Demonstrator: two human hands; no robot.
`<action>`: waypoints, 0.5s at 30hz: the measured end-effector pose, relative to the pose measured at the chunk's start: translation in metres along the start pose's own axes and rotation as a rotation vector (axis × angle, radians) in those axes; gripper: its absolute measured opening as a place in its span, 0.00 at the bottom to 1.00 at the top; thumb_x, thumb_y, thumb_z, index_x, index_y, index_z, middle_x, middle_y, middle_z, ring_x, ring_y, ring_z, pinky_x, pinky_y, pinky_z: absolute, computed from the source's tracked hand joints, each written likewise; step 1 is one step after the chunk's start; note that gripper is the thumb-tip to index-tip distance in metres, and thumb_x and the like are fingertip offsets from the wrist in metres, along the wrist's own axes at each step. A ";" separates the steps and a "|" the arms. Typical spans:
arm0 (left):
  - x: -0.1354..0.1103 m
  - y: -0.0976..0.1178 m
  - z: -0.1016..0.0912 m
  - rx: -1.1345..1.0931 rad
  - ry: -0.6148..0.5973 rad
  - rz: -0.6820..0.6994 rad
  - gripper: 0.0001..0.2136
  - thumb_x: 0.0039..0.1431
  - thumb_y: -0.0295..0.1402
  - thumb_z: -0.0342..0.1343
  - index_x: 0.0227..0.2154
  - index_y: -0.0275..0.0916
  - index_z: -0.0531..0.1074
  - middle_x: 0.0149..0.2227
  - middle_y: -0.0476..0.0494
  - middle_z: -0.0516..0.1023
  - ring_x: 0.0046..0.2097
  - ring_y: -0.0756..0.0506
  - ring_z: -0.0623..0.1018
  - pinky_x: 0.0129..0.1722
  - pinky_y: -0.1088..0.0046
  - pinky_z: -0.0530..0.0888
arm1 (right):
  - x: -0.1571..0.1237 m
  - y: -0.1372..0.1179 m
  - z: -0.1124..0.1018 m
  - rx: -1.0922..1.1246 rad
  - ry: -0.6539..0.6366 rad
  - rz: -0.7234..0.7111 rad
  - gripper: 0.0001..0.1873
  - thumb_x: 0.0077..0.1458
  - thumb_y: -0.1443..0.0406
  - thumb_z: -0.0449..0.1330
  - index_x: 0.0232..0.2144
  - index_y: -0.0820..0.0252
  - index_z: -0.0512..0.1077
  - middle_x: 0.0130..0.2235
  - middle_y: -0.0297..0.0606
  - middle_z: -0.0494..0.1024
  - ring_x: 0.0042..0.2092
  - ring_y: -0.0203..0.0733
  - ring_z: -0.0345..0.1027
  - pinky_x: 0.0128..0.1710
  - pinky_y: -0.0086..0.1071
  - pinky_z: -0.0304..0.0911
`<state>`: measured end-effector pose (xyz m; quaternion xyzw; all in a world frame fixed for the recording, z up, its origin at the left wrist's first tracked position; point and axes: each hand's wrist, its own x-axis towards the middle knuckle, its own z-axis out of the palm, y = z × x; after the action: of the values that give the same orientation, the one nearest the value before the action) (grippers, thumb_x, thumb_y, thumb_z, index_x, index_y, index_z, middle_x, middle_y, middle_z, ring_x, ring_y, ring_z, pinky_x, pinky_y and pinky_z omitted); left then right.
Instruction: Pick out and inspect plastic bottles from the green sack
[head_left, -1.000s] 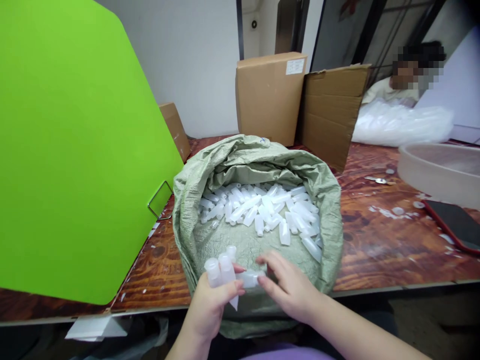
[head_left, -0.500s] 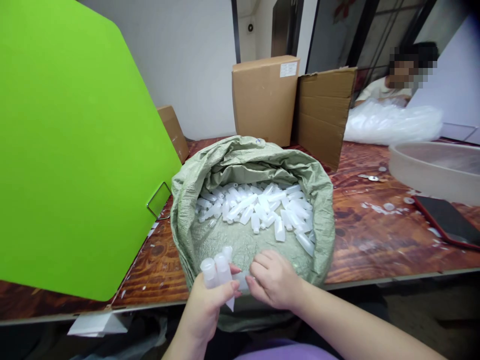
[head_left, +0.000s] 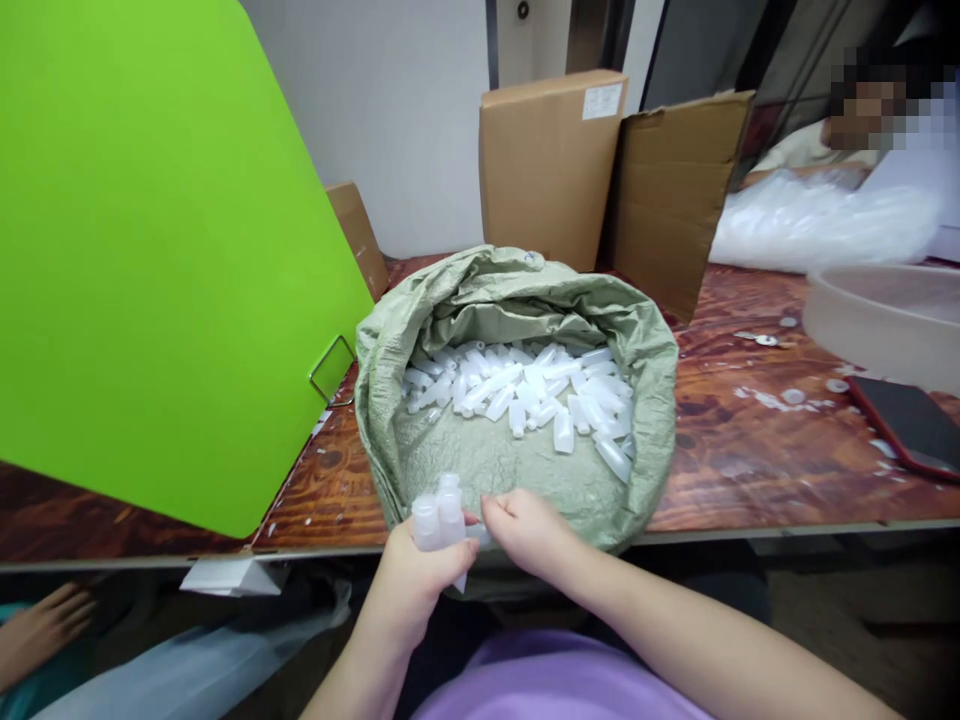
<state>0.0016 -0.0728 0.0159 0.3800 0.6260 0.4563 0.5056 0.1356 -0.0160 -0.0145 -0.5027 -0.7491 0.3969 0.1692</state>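
Note:
Closed round a small bunch of translucent white plastic tubes (head_left: pixel 451 515), my left hand (head_left: pixel 414 572) is at the near edge of a pale green woven sack (head_left: pixel 369 400). The bunch stands mostly upright, open necks on top. Another tube (head_left: pixel 478 536) lies sideways between both hands. My right hand (head_left: pixel 531 530) has its fingers closed at that tube's right end, which they hide. Inside the rolled-down sack, beyond my hands, a loose heap of similar tubes (head_left: pixel 517 390) lies towards the back.
A large bright green board (head_left: pixel 165 250) leans on the left. Cardboard boxes (head_left: pixel 551 170) stand behind the sack. On the right are a phone (head_left: pixel 911 425), a key (head_left: pixel 763 340), white scraps and a translucent round tub (head_left: pixel 862 315). Another person sits at the far right; a person's hand (head_left: pixel 64 620) shows lower left.
The view has tipped downward and turned slightly left. Both hands stay together at the sideways tube; my right fingers have shifted and turned a little. The heap looks unchanged.

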 end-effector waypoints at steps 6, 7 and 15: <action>-0.022 -0.008 -0.033 -0.003 -0.094 0.026 0.12 0.38 0.32 0.65 0.30 0.38 0.76 0.26 0.50 0.74 0.29 0.49 0.73 0.30 0.75 0.71 | -0.012 0.014 -0.021 0.108 0.015 -0.226 0.21 0.59 0.51 0.44 0.26 0.59 0.66 0.29 0.35 0.69 0.32 0.38 0.62 0.33 0.30 0.55; -0.026 -0.014 -0.045 -0.028 -0.158 -0.022 0.12 0.37 0.33 0.65 0.30 0.39 0.76 0.27 0.49 0.75 0.30 0.48 0.74 0.31 0.74 0.72 | -0.015 0.022 -0.029 0.154 0.128 -0.268 0.20 0.60 0.52 0.44 0.30 0.59 0.67 0.31 0.37 0.70 0.34 0.40 0.62 0.35 0.32 0.56; -0.036 -0.100 -0.087 -0.292 -0.246 -0.594 0.13 0.35 0.34 0.61 0.29 0.36 0.75 0.28 0.46 0.76 0.25 0.44 0.78 0.21 0.74 0.71 | -0.075 0.102 -0.051 0.338 0.451 -0.356 0.17 0.61 0.60 0.48 0.22 0.59 0.63 0.23 0.32 0.63 0.27 0.36 0.59 0.28 0.29 0.56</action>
<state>-0.0774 -0.1520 -0.0627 0.1572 0.5717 0.3246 0.7369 0.2651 -0.0430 -0.0494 -0.4038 -0.6927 0.3584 0.4782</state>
